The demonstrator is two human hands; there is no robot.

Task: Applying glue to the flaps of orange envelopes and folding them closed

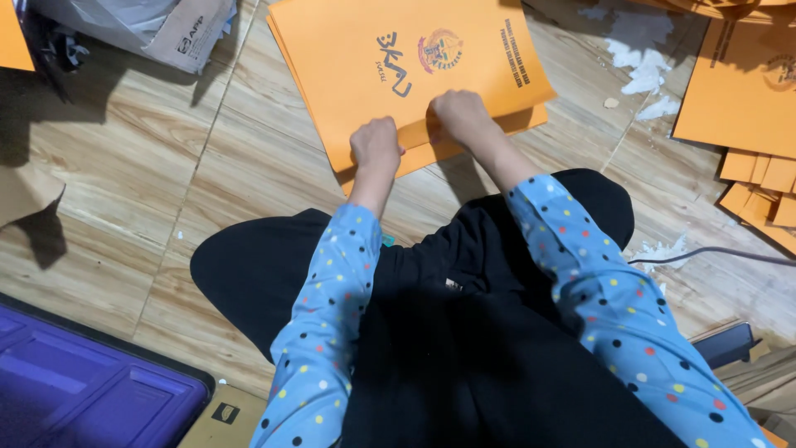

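Black trousers (464, 332) of the seated person fill the lower middle of the view, with two blue sleeves with coloured dots (332, 332) reaching forward from them. Both hands are on the near edge of a stack of orange folders (373, 75), which lies on the wood-pattern floor (133, 166) just in front of the knees.

The left hand (375, 145) is closed into a loose fist, knuckles up, and it presses on the lower edge of the top folder. Its fingers are curled under, so I cannot tell if they pinch the paper or only push on it. The right hand (458, 116) is also curled closed, just beside the left one, and it rests on the same edge where the top sheet meets the sheet below. The two hands are near each other but do not touch.

The top folder has dark printing and a round emblem on its face. More orange sheets (738, 83) lie at the right, well apart from the hands, with smaller orange pieces (763, 182) under them. White paper scraps (643, 70) are on the floor between the two orange stacks. A purple plastic tray (83, 390) sits at the lower left, and a thin grey cable (713, 251) runs on the floor at the right.
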